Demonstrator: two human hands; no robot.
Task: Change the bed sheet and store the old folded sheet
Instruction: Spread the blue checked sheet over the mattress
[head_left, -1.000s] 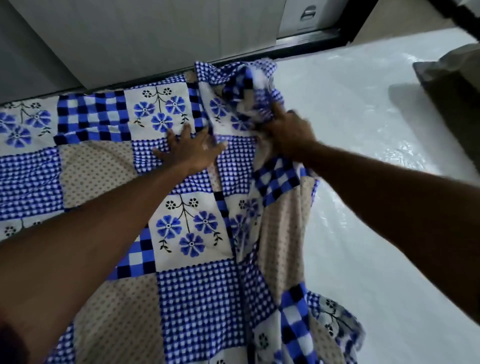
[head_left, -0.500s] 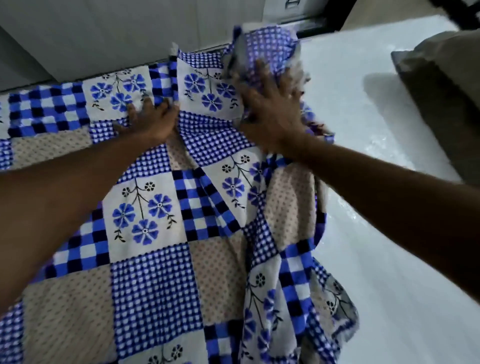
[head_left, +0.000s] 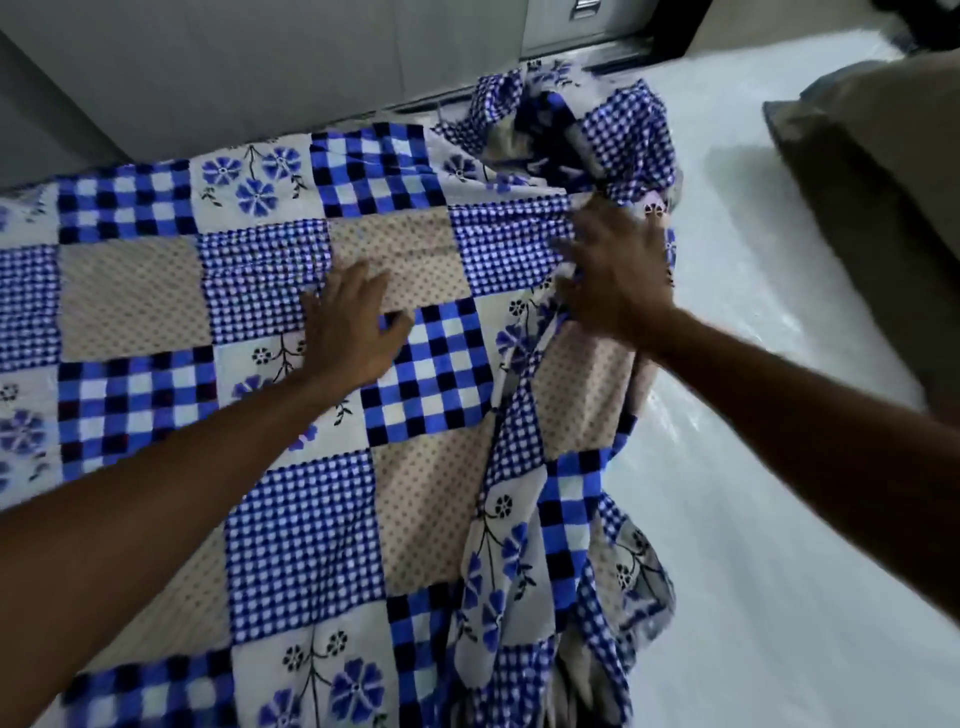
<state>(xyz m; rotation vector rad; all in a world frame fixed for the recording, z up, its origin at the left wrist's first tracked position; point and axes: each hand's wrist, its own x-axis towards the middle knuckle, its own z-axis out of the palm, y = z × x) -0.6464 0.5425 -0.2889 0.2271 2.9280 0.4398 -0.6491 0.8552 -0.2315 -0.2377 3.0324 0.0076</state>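
Note:
A blue, white and beige patchwork bed sheet (head_left: 291, 530) with checks and flower prints lies spread over the left half of the white mattress (head_left: 769, 519). Its right edge is rumpled, and a bunched heap of the sheet (head_left: 613, 135) sits at the far end. My left hand (head_left: 353, 322) lies flat on the sheet with fingers straight, pressing it down. My right hand (head_left: 618, 275) has its fingers spread over the rumpled edge just below the heap, touching the cloth.
A grey-brown pillow (head_left: 893, 171) lies on the mattress at the right. A pale wall (head_left: 249, 62) and a dark bed frame edge (head_left: 628, 47) run along the far side. Bare mattress stretches to the right of the sheet.
The bunched part of the sheet has been pushed farther away toward the far edge. My right hand has let it go and spread its fingers. My left hand has slid right across the sheet.

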